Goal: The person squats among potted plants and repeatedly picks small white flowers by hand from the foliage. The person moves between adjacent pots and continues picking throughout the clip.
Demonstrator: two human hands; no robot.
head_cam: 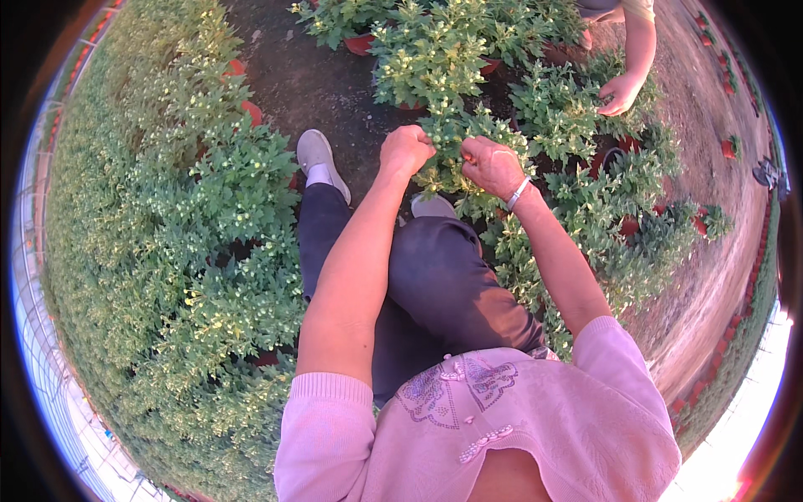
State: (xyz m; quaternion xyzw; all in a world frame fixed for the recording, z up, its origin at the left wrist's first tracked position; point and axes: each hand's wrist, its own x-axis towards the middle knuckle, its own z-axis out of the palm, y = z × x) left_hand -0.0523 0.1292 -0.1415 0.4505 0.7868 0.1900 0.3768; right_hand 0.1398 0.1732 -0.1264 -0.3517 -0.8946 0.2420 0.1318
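Observation:
A potted plant with lobed green leaves and many small pale buds (448,135) stands before me, between my hands. My left hand (408,150) touches its left side with curled fingers; the fingertips are partly among the buds, and what they pinch is too small to tell. On the plant's right side is my right hand (494,166), a bracelet at its wrist. Its thumb and forefinger are bent close together at the shoots, and I cannot tell if anything is between them.
Dense budded plants (238,188) in red pots fill the left side. More potted plants (433,56) stand ahead and to the right. Another person's hand (621,94) reaches into a plant at the upper right. Bare soil (313,81) shows beyond my shoe (317,154). A dirt path runs along the right.

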